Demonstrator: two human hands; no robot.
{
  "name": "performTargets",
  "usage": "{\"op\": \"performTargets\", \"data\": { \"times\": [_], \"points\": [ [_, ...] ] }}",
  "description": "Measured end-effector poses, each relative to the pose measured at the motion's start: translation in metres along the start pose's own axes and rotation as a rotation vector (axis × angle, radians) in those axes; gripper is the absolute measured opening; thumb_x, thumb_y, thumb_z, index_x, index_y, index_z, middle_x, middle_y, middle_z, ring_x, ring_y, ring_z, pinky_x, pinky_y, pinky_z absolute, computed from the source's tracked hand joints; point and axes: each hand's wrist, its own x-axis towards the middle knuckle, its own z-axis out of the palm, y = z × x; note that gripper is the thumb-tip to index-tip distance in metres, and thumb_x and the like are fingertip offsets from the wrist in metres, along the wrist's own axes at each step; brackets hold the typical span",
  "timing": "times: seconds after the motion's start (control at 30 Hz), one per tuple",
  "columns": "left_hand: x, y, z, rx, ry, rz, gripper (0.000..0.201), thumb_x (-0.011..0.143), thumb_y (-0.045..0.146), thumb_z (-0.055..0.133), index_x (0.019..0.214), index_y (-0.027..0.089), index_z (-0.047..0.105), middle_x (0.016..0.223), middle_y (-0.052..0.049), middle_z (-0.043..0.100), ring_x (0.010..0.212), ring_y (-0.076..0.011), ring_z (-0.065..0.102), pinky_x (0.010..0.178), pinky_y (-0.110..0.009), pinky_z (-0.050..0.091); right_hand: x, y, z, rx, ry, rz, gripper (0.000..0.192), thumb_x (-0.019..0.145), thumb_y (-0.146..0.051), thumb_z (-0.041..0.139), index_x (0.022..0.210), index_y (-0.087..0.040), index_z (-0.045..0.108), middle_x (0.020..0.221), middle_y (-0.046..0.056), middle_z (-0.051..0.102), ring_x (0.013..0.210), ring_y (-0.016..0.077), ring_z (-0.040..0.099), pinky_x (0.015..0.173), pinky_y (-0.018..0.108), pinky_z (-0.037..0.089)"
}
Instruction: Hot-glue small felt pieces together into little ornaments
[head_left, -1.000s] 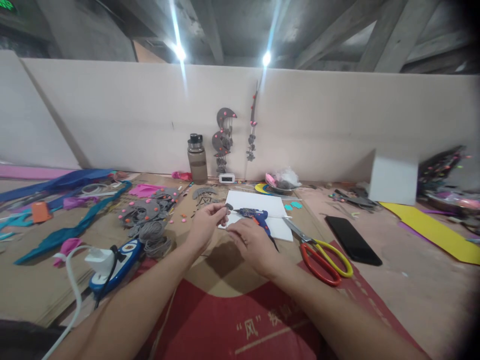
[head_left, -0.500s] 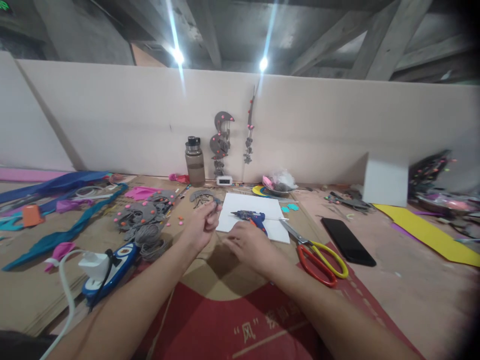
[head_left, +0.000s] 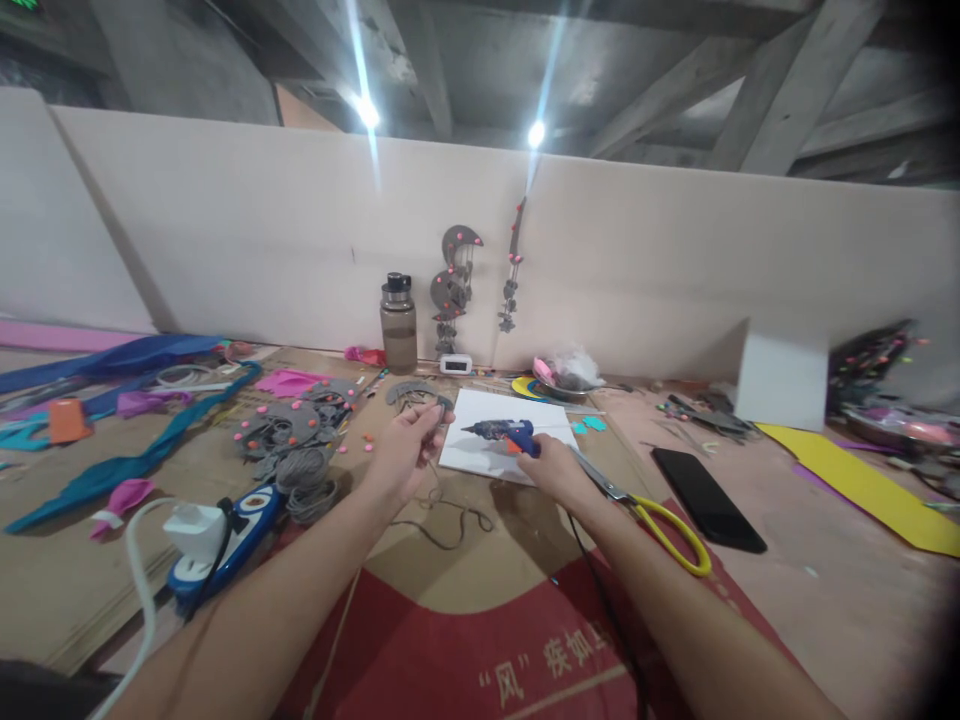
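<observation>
My right hand (head_left: 553,468) is closed round the handle of a blue glue gun (head_left: 504,430), whose nozzle points left over a white sheet (head_left: 480,403). A dark cord runs down from beneath that hand. Pinched in my left hand (head_left: 409,445) is a small grey piece (head_left: 444,404), just left of the sheet; its exact shape is too small to tell. Below the left hand a grey string (head_left: 450,545) lies in loops on the cardboard (head_left: 420,580). Scissors (head_left: 667,535) with long blades lie by my right forearm, which covers part of them.
A ball of grey yarn (head_left: 307,480), grey cutouts with pink dots (head_left: 300,420) and a blue power strip (head_left: 225,550) lie to the left. At the back stand a bottle (head_left: 398,330) and a small white clock (head_left: 455,364). A black phone (head_left: 707,498) rests at right.
My right hand has gone from reaching beside the glue gun to gripping its handle, and the gun is now raised off the sheet. My left hand still pinches the grey piece.
</observation>
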Motion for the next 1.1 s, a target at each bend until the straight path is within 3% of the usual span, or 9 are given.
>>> {"op": "performTargets", "data": {
  "times": [0.17, 0.37, 0.53, 0.87, 1.1],
  "points": [
    [0.005, -0.001, -0.004, -0.026, 0.036, -0.025, 0.027, 0.063, 0.031, 0.072, 0.074, 0.012, 0.056, 0.076, -0.003, 0.064, 0.044, -0.0002, 0.043, 0.035, -0.012, 0.021, -0.013, -0.024, -0.006, 0.342, 0.117, -0.047, 0.03, 0.066, -0.02, 0.05, 0.096, -0.016, 0.053, 0.08, 0.004, 0.062, 0.069, 0.0165, 0.058, 0.061, 0.027, 0.044],
    [0.008, -0.003, -0.009, -0.003, 0.09, -0.04, 0.023, 0.065, 0.029, 0.069, 0.076, 0.013, 0.057, 0.076, -0.003, 0.064, 0.044, -0.001, 0.045, 0.034, -0.012, 0.018, -0.031, -0.042, -0.005, 0.713, 0.03, -0.29, 0.033, 0.072, -0.018, 0.043, 0.104, -0.017, 0.048, 0.099, 0.007, 0.06, 0.069, 0.0127, 0.055, 0.054, 0.025, 0.046],
    [0.006, -0.004, -0.007, 0.025, 0.105, -0.044, 0.024, 0.064, 0.029, 0.069, 0.076, 0.012, 0.057, 0.074, -0.003, 0.063, 0.043, -0.0009, 0.045, 0.034, -0.013, 0.018, -0.039, -0.043, -0.004, 0.585, -0.034, -0.353, 0.018, 0.083, -0.028, 0.045, 0.095, -0.019, 0.055, 0.073, 0.0, 0.056, 0.061, 0.0115, 0.05, 0.059, 0.026, 0.044],
    [0.001, -0.001, -0.003, 0.059, 0.077, -0.033, 0.025, 0.064, 0.033, 0.069, 0.073, 0.011, 0.06, 0.072, -0.002, 0.062, 0.045, -0.0012, 0.044, 0.035, -0.014, 0.019, -0.044, -0.048, -0.002, 0.37, 0.025, -0.397, 0.025, 0.085, -0.035, 0.047, 0.1, -0.018, 0.057, 0.087, 0.006, 0.062, 0.079, 0.0185, 0.054, 0.075, 0.033, 0.043],
    [-0.001, 0.0, 0.0, 0.05, 0.056, -0.024, 0.026, 0.064, 0.033, 0.071, 0.073, 0.012, 0.059, 0.07, -0.001, 0.062, 0.045, -0.0015, 0.044, 0.037, -0.015, 0.024, -0.046, -0.048, -0.001, 0.322, 0.03, -0.389, 0.026, 0.086, -0.035, 0.045, 0.101, -0.017, 0.055, 0.091, 0.008, 0.062, 0.082, 0.0199, 0.055, 0.076, 0.033, 0.043]
  ]
}}
